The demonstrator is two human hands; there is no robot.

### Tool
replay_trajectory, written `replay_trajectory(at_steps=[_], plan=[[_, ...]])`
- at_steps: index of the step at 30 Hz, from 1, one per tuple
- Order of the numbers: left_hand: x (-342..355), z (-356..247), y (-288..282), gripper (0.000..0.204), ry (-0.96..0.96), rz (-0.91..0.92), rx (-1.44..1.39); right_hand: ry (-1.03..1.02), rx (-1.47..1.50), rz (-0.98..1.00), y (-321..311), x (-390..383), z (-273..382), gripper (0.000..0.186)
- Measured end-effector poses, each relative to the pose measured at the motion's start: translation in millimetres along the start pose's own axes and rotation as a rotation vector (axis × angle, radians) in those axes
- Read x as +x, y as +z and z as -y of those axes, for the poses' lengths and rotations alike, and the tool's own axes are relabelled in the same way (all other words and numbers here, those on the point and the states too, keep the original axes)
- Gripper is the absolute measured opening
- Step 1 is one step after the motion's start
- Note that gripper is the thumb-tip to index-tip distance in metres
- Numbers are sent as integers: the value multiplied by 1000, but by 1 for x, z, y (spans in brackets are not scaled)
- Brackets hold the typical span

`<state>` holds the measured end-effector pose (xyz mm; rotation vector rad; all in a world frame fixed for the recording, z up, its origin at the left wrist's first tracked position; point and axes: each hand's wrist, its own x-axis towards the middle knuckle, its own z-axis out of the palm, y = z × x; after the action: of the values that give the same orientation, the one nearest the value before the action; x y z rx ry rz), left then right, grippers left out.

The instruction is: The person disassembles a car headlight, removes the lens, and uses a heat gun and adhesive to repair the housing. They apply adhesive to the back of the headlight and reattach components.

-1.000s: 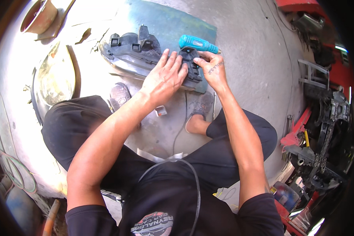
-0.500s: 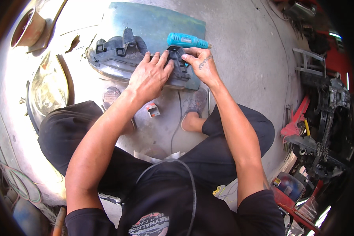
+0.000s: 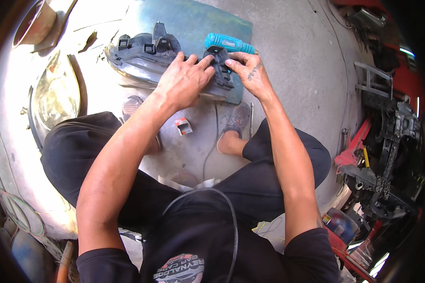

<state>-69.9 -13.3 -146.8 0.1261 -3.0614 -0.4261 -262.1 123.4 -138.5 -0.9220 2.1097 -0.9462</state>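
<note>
Concrete floor fills a workshop, glaring with sunlight on the left and turning grey toward the right, seen from above by a person whose knees are spread wide. At the far left, near the top, is a rusty-brown, pot-shaped vessel; closer to the left knee lies a loose lamp with a yellowish, see-through lens. Toward the middle, a blue-green sheet lies flat beyond the feet. Over its near part sits a black headlight housing, its long axis running left to right and dipping slightly at the right end. Below it, between the shoes, is a small orange-and-white box. The left hand lies palm down over the housing's right half, fingers spread, their tips reaching a black bracket at that end; whether bracket and housing are joined, I cannot tell. Just beyond the bracket, a turquoise handheld tool points its narrow tip rightward. The right hand meets the bracket from the right, thumb and forefinger narrowed in a pinch on its edge, so the bracket lies directly left of this hand and ahead and rightward of the other, touched by both. Beside the right shoe is a thin metal rod. Farthest right are a grey metal frame and a red metal piece.
</note>
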Motion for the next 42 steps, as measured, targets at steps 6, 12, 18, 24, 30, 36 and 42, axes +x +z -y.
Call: replay_trajectory(at_steps=[6,12,18,24,30,36,42], plan=[[0,2,-1,58,0,-2,-19,-4,76,-40,3,5,-12,25],[-2,6,-4,58,14,-21,-50,-62,33,-75,4,3,-7,24],[-3,7,-4,58,13,-31,-76,-125,-90,-106,-2,0,3,29],[-1,9,-2,57,21,-40,-67,-107,-39,-99,1,-8,1,34],[-1,7,1,56,26,-53,-65,-71,167,-145,4,-7,-11,27],[-1,8,-1,56,29,-52,-47,-95,14,-158,5,-8,-8,27],[0,8,-3,56,30,-52,-65,-130,85,-212,12,-9,-13,30]])
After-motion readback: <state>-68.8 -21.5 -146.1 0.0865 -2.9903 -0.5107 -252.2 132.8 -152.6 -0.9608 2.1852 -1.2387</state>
